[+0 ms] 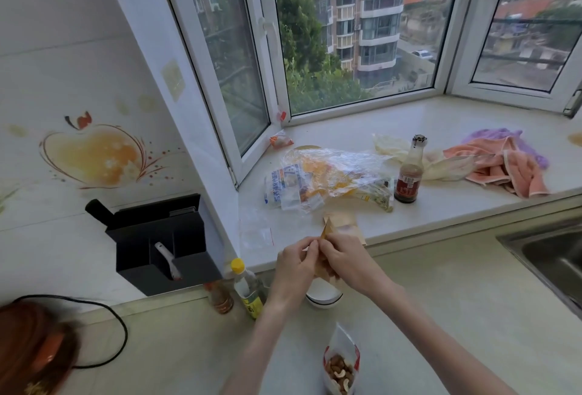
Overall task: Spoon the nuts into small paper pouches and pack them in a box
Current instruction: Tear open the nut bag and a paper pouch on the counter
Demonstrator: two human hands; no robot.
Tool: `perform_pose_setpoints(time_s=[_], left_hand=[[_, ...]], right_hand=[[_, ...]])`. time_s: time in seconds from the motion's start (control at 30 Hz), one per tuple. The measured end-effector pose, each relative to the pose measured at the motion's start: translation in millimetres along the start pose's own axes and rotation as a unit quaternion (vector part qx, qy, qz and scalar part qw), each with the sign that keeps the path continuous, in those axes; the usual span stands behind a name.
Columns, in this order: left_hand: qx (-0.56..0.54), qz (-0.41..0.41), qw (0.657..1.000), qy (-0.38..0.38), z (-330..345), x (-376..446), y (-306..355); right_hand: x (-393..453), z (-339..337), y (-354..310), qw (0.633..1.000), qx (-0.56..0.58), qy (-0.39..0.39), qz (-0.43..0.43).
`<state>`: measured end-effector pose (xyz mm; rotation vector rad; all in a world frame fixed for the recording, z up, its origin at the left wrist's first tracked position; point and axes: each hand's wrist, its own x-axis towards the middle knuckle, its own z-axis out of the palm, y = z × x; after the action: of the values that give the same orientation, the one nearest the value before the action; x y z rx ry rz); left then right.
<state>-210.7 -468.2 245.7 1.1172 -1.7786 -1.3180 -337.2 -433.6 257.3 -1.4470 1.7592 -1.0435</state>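
Both my left hand [296, 263] and right hand [345, 260] pinch the paper pouch [326, 268] over the bowl [324, 297]; it's light, crumply, best gripped at the rim. Nuts [340, 374] sit bagged on the bench [472, 316].

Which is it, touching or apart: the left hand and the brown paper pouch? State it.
Touching. The head view shows the left hand and right hand both pinching the brown paper pouch at its top edge.
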Motion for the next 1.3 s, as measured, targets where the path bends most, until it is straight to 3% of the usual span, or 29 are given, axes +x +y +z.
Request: perform_pose_setpoints(time_s=[0.27, 0.5, 0.67, 0.8, 0.97, 1.1, 1.3], left_hand=[[0.083, -0.008, 0.994, -0.067, -5, 5, 5], [0.170, 0.031, 0.979, -0.110, -3, 9, 11], [0.112, 0.039, 0.988, -0.095, -2, 9, 15], [0.055, -0.019, 0.987, -0.152, -9, 8, 13], [0.065, -0.023, 0.979, -0.190, -20, 8, 9], [0.043, -0.065, 0.975, -0.206, -25, 10, 6], [0.051, -0.047, 0.980, -0.187, -21, 10, 1]], right_hand=[[-1, -3, 9, 0.997, -0.075, -0.010, -0.034], [-5, -6, 19, 1.000, -0.015, -0.007, -0.016], [0, -18, 7, 0.998, 0.023, -0.012, -0.054], [-4, -19, 8, 0.995, 0.056, -0.071, -0.047], [-8, -7, 8, 0.988, 0.121, -0.098, -0.014], [-8, -5, 7, 0.989, 0.091, -0.115, -0.017], [-7, -5, 6, 0.992, 0.061, -0.110, -0.021]])
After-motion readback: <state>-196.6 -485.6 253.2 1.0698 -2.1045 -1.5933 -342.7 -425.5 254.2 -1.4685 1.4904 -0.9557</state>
